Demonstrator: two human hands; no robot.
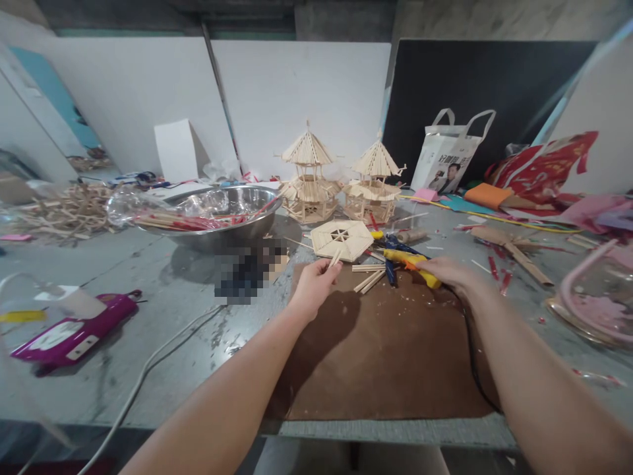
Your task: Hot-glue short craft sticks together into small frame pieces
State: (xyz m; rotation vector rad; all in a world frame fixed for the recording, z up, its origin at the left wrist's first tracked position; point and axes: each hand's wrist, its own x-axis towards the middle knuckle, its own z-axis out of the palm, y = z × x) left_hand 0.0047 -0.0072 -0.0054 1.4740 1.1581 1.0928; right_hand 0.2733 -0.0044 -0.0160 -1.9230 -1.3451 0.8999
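Observation:
My left hand [316,285] pinches a short wooden stick [335,257] just in front of a hexagonal stick panel [341,239]. The panel has a spoked opening at its centre. On the right, my right hand [448,272] is closed on the yellow and blue glue gun [413,258], whose black cord runs down beside the forearm. Several loose sticks [370,280] lie between the hands on the brown mat [390,356]. Behind the panel stand two stick pagodas, a left one [309,175] and a right one [374,181].
A metal bowl [247,227] with plastic-wrapped sticks is at the left, near a stick pile [69,210]. A purple power strip [79,336] and its cable lie front left. A white bag [445,155], coloured scraps and a pink-rimmed object [598,290] are at the right.

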